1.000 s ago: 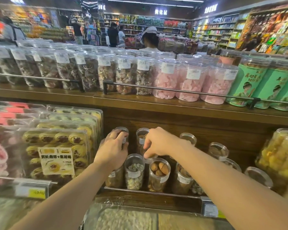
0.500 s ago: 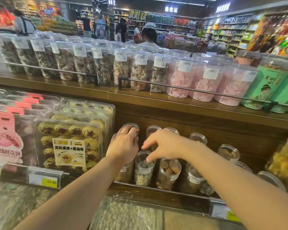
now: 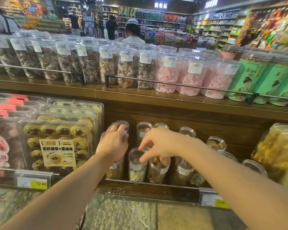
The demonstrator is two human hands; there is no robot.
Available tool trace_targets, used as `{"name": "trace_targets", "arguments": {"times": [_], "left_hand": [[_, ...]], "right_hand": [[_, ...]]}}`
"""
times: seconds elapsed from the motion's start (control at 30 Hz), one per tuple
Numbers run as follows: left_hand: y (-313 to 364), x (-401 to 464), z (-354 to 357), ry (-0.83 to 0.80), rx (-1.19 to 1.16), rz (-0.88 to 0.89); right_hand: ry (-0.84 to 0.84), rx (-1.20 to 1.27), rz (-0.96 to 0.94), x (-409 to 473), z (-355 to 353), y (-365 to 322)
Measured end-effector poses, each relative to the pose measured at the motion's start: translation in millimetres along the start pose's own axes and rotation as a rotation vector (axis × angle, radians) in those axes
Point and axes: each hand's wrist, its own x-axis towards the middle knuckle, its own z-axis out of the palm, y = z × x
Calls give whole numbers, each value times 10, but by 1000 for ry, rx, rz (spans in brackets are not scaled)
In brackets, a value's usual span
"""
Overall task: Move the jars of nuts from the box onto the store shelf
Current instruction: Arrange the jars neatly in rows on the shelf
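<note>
Hands (image 3: 113,145) touch shelved nut jars (image 3: 137,165).

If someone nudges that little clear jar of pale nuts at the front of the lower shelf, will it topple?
Probably not far. The jar of pale nuts is taller than wide, so it could tip, but neighbouring jars and the metal rail hem it in. It looks rigid, smooth plastic, so likely slippery. Well filled, it is probably fairly heavy for its size.
</note>
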Motion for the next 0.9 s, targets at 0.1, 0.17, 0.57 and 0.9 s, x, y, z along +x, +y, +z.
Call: {"name": "trace_targets", "arguments": {"times": [0.1, 0.17, 0.57, 0.9], "left_hand": [[20, 3, -2, 2, -2, -17], [47, -3, -6, -4, 7, -42], [55, 10, -39, -33, 28, -57], [56, 30, -34, -60, 39, -53]], "right_hand": [[-47, -39, 77, -157, -27, 209], [-61, -36, 121, -221, 106, 310], [108, 47, 274, -581, -7, 521], [78, 15, 347, -749, 143, 800]]}}
